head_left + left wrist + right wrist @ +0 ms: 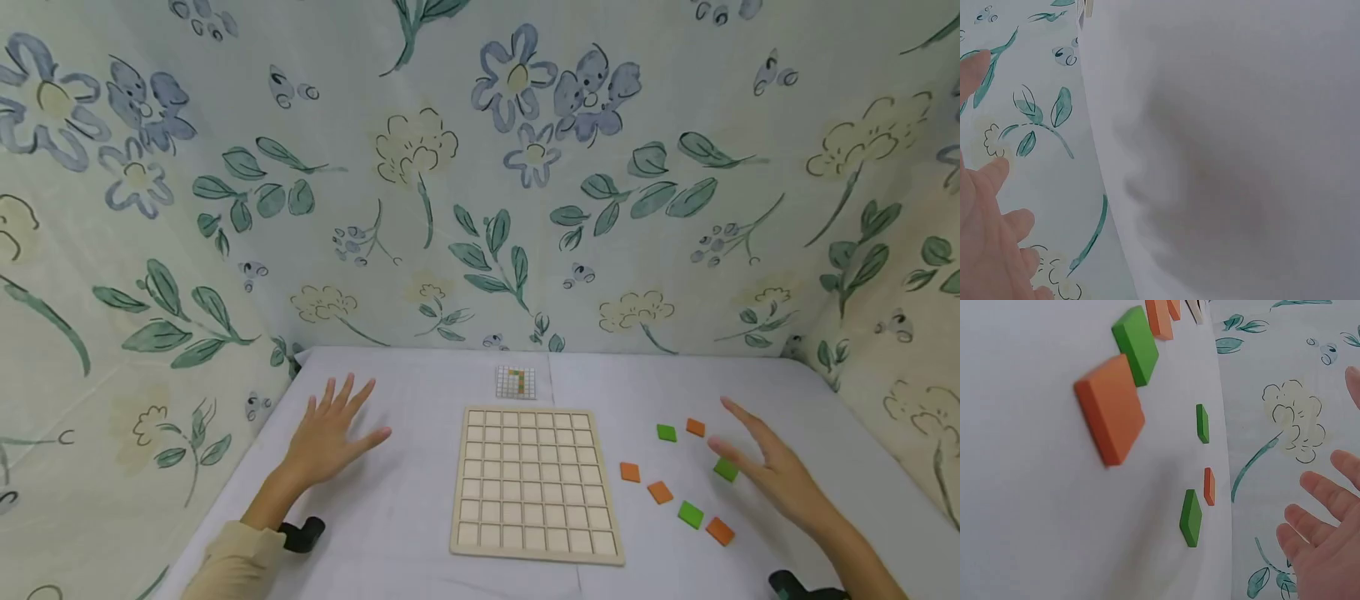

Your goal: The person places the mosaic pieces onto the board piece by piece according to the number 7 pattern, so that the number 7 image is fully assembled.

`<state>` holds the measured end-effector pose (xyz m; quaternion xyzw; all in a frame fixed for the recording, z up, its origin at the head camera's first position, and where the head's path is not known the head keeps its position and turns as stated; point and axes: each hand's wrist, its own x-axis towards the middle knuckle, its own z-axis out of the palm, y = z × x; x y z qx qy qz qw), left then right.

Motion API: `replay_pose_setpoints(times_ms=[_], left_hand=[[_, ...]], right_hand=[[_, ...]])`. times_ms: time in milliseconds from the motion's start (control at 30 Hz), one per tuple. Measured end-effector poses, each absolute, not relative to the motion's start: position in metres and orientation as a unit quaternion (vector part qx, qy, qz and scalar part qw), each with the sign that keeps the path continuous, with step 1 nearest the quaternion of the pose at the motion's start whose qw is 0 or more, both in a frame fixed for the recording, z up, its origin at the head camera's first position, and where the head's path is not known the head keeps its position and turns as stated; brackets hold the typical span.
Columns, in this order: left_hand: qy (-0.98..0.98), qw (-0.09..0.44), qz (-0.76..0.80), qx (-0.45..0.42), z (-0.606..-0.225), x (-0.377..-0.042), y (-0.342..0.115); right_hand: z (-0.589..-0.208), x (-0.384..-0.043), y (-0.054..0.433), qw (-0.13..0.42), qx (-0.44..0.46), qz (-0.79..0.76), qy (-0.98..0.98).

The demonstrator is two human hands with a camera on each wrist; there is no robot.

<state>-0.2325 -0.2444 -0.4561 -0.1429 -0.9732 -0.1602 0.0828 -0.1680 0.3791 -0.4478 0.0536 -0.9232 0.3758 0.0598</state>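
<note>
An empty left hand (pixel 324 442) and right hand (pixel 780 475) hover apart, flanking the grid board (pixel 536 485), with tiles (pixel 691 515) near the right, seemingly for easy reach.

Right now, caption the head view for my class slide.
Left hand and right hand flank a wooden board, coloured tiles alongside.

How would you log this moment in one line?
left hand: open, empty, left of board | right hand: open, empty, near tiles | tiles: green and orange, loose, right of board | card: beyond board
</note>
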Motion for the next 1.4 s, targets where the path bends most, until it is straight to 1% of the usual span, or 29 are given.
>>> replay_pose_setpoints(times_ms=[100, 267, 533, 700, 933, 1200, 1400], left_hand=[[-0.971, 0.085, -0.162, -0.153, -0.458, -0.231, -0.235], [-0.969, 0.086, -0.164, -0.164, -0.462, -0.228, -0.221], [-0.962, 0.082, -0.168, -0.199, -0.471, -0.225, -0.201], [-0.958, 0.066, -0.173, -0.217, -0.472, -0.223, -0.186], [-0.954, 0.04, -0.168, -0.243, -0.477, -0.226, -0.17], [-0.951, -0.013, -0.171, -0.256, -0.485, -0.23, -0.165], [-0.949, -0.026, -0.155, -0.274, -0.492, -0.23, -0.163]], right_hand=[[-0.448, -0.164, 0.373, 0.06, 0.07, 0.394, -0.914], [-0.451, -0.162, 0.364, 0.067, 0.079, 0.381, -0.919], [-0.464, -0.16, 0.352, 0.035, 0.07, 0.408, -0.91], [-0.474, -0.161, 0.344, 0.024, 0.07, 0.424, -0.902], [-0.483, -0.163, 0.336, -0.008, 0.072, 0.411, -0.909], [-0.486, -0.163, 0.337, -0.018, 0.073, 0.377, -0.923], [-0.487, -0.161, 0.335, -0.025, 0.074, 0.37, -0.926]])
